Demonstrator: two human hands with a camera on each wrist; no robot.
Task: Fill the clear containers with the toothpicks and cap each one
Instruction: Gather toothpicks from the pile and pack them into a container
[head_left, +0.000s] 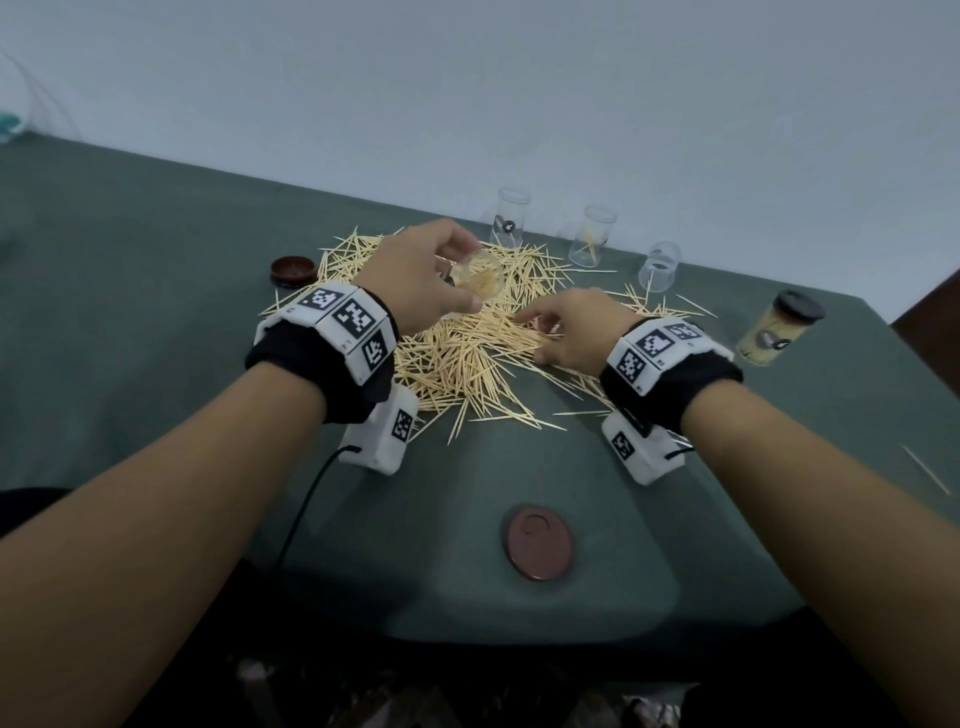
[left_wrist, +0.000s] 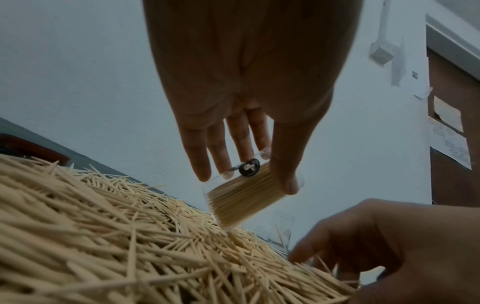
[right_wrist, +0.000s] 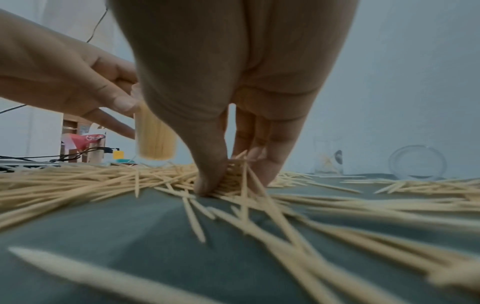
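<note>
Currently, a small bunch of toothpicks (right_wrist: 235, 172) is pinched between the thumb and fingertips (right_wrist: 207, 185) of the right hand (head_left: 582, 332), pressed down at the pile's (head_left: 467, 358) near-right edge on the green table (head_left: 156, 312), presumably to gather the next load. A nearly full clear container (left_wrist: 244, 197) is clamped between thumb and fingers of the left hand (head_left: 421, 280) just above the pile, likely kept close for quick loading. Its long axis is tilted, mouth turned up toward the person; toothpicks inside run lengthwise. A brown cap (head_left: 537, 540) lies nearer.
</note>
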